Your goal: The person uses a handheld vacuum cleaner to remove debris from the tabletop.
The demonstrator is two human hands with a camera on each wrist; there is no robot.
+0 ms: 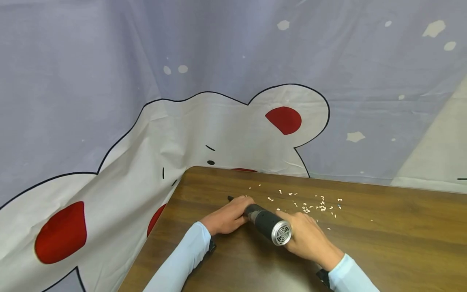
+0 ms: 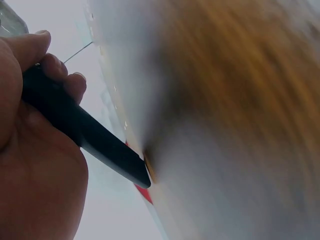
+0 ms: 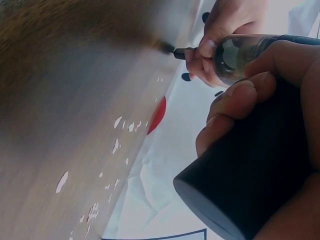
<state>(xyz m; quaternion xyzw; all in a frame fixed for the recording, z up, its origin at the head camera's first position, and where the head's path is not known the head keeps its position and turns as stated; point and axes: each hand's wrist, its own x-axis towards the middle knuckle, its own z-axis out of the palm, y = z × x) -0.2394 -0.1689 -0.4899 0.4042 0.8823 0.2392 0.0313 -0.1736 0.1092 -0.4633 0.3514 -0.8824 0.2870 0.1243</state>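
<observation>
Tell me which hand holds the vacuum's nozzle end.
The left hand: it grips the narrow black nozzle at the front, while the right hand holds the thick body of the vacuum by the rear grille.

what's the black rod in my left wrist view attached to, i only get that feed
Observer: In the head view it is the narrow nozzle of a handheld vacuum, black with a silver grille at the rear.
Operator: who's got the body of it
Observer: The right hand grips the black body, while the left hand holds the front end.
Operator: anything on the table near it
Observer: Small white scraps lie scattered on the wooden table, beyond the right hand and off to the right of the nozzle tip.
Operator: does the tip touch the table
Observer: The right wrist view shows the tip right at the tabletop.
</observation>
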